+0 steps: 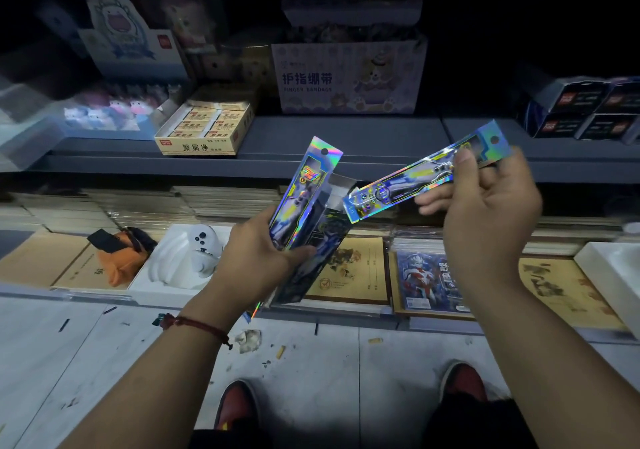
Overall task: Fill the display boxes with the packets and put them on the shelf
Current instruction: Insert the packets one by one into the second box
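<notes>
Eraser box [204, 126] on shelf [346, 135], left of bandage box [348, 78]; notebooks [349, 272] in rows below.

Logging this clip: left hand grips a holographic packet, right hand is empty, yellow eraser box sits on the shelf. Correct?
No: the right hand is not empty; it pinches a second holographic packet, as the head view shows. The left hand does grip a packet, and the yellow eraser box sits on the shelf.

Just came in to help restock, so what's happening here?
A person stands at a stationery shelf. The left hand grips one holographic packet together with a dark, open display box. The right hand pinches a second packet, held clear of the box. The box is in hand, not yet on the shelf.
</notes>
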### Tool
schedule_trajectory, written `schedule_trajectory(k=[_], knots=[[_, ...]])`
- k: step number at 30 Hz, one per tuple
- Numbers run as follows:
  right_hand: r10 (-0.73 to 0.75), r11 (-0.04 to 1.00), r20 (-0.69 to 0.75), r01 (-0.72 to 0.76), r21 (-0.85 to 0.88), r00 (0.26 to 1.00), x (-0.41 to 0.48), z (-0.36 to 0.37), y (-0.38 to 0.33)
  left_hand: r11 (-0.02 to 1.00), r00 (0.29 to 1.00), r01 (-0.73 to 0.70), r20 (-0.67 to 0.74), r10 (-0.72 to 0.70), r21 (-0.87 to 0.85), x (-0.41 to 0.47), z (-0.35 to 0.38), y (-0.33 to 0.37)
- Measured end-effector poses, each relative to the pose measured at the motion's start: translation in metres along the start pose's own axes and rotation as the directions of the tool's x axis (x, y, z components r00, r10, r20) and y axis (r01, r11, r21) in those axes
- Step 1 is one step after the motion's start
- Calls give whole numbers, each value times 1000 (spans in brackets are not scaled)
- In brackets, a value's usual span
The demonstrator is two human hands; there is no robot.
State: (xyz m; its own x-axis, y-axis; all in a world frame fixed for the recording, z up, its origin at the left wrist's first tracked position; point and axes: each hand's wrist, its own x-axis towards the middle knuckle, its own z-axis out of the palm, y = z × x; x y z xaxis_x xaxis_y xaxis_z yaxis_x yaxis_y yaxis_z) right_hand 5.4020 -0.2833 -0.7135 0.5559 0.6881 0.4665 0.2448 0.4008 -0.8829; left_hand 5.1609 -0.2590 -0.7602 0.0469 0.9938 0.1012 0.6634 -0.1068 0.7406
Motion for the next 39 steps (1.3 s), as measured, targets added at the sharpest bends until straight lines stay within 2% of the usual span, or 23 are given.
schedule_trajectory(k=[9, 18, 25, 30, 35, 39], knots=[[-52, 994, -19, 50, -96, 998, 2, -3, 9, 998, 998, -62, 28, 63, -21, -3, 1, 3], [-152, 967, 70, 163, -195, 986, -9, 8, 10, 997, 997, -78, 10, 78, 15, -2, 4, 1], [-112, 988, -58, 105, -112, 992, 2, -2, 4, 995, 996, -89, 9, 89, 41, -1, 2, -2], [-58, 997, -22, 57, -43, 998, -1, -2, 3, 994, 996, -91, 5, 91, 52, -1, 3, -2], [-132, 985, 40, 136, -102, 990, -6, 3, 8, 994, 996, -94, 16, 93, 48, -3, 4, 2], [-281, 934, 83, 293, -205, 956, -5, 3, 14, 995, 996, -90, 23, 90, 30, -3, 3, 2]])
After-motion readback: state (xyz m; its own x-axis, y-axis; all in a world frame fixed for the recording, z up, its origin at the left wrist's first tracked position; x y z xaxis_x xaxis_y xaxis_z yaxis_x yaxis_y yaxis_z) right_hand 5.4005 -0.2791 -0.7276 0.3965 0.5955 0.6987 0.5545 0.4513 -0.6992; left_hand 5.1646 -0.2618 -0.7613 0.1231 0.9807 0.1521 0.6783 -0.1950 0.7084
